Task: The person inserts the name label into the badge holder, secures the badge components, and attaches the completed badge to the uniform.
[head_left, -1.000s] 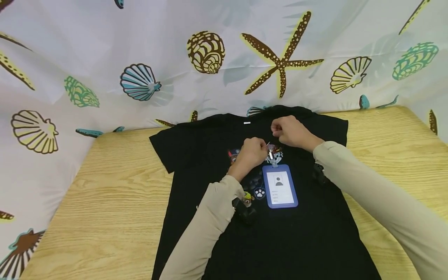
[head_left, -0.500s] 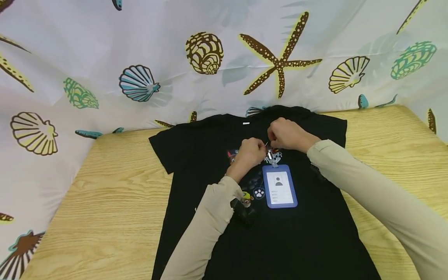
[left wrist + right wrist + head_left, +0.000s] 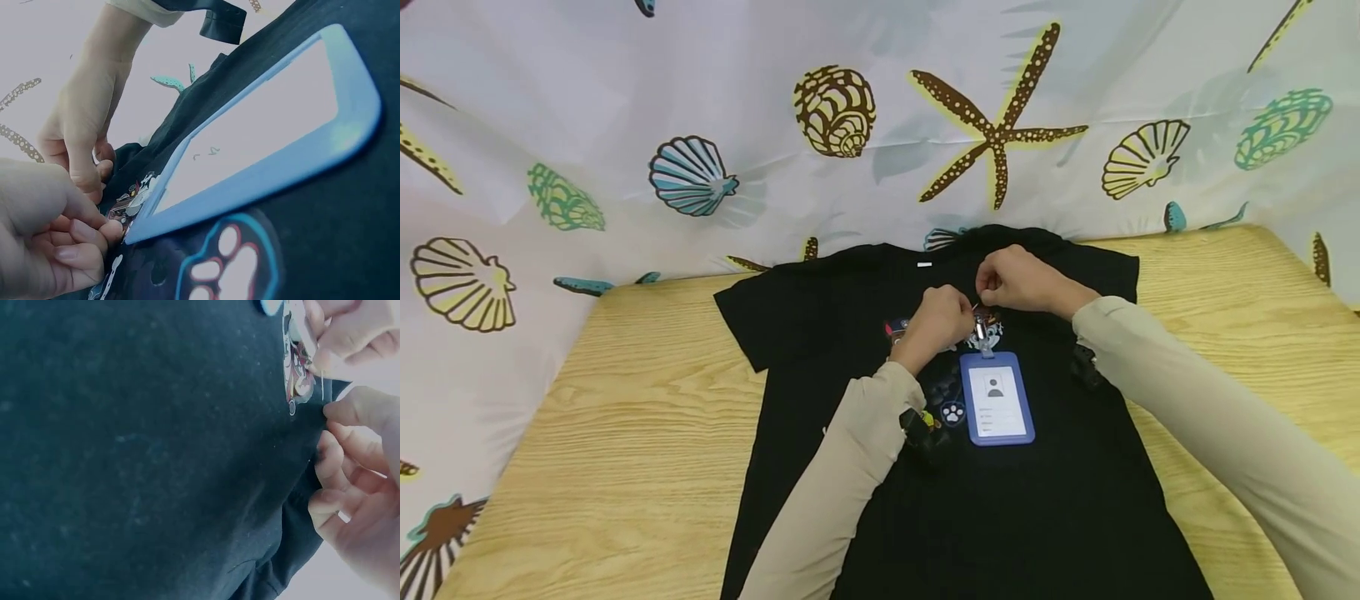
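Observation:
A black T-shirt (image 3: 1037, 517) lies spread out, with cartoon prints on its chest. On it rests an ID badge holder (image 3: 1000, 439) with a blue frame, a white card and a metal clip (image 3: 980, 332) at its top. My left hand (image 3: 936, 325) pinches a thin pin (image 3: 322, 386) just above the clip. Close by, the thumb and forefinger of my right hand (image 3: 1017, 279) pinch the shirt's cloth beside the pin, as the right wrist view shows. Whether the pin's tip enters the cloth cannot be made out.
The shirt lies on a wooden table (image 3: 655, 433). Behind and to the left hangs a white cloth (image 3: 760, 75) printed with shells and starfish. A dark wrist camera (image 3: 925, 437) sits under the left sleeve, over the shirt print.
My right hand has moved left toward the left hand, then shifted slightly back and up. The left hand has risen a little, still pinching the pin. The badge holder stays in place.

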Tool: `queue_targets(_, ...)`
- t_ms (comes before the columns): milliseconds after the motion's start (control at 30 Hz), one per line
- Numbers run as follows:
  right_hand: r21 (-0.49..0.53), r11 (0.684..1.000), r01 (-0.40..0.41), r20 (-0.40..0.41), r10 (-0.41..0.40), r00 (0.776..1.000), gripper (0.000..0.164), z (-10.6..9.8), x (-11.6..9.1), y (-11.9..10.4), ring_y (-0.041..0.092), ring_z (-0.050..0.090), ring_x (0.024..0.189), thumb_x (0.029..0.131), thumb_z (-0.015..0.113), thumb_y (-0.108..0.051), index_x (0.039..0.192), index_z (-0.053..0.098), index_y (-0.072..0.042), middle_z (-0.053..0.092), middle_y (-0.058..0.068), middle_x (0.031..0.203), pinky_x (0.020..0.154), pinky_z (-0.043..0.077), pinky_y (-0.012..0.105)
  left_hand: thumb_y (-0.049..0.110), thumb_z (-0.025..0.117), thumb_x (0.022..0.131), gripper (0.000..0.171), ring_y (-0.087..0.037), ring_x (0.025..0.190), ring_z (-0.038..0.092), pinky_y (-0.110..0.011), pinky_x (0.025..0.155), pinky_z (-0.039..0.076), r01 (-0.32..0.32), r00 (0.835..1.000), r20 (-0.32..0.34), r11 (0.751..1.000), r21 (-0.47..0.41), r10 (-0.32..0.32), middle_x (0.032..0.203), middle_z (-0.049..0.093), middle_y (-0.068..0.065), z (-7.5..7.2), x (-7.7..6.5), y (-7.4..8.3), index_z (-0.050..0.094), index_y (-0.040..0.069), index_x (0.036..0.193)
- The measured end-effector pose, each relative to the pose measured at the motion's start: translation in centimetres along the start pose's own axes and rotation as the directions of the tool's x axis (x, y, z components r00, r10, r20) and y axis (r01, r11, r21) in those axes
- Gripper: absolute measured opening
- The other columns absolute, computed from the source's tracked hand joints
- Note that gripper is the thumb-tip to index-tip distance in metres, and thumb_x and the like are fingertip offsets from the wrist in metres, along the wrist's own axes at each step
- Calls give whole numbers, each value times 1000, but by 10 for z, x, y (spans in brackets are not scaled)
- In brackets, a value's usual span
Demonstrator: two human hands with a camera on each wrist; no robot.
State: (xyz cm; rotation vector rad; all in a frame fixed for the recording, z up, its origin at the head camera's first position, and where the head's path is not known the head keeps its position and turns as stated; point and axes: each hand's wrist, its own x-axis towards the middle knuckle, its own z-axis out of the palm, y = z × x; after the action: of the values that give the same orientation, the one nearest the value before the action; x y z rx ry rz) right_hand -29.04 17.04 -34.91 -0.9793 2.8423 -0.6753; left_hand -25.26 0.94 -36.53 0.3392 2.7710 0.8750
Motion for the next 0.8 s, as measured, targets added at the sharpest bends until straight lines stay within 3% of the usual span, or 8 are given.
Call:
queue_targets(267,-100,994,-39,16,41,999,6,5,-3,-11,17,53,63,84,63,-4,79,67,-4,59,6,76,54,45,29,5,57,86,26,-10,47,46,-19,39,31,40,998,-45,999,-25,-42,59,63,0,5,4,-2,66,7,62)
queue_targets(567,-304,953,9,-36,-21,999,15,10,-7,-22,20,51,59,86,61,-5,71,61,-7,54,6,77,51,45,33,5,58,81,33,-7,40,43,-18,36,24,69,992,-102,997,-24,-71,53,63,3,9,7,2,60,11,49)
queue_targets(800,-329,944,0,-28,-9,1000,14,12,-8,-24,21,52,59,89,58,-5,74,61,-5,54,8,76,50,45,34,5,58,80,28,-9,44,49,-17,38,26,83,991,-98,996,-42,-87,52,64,4,9,7,3,68,10,54)
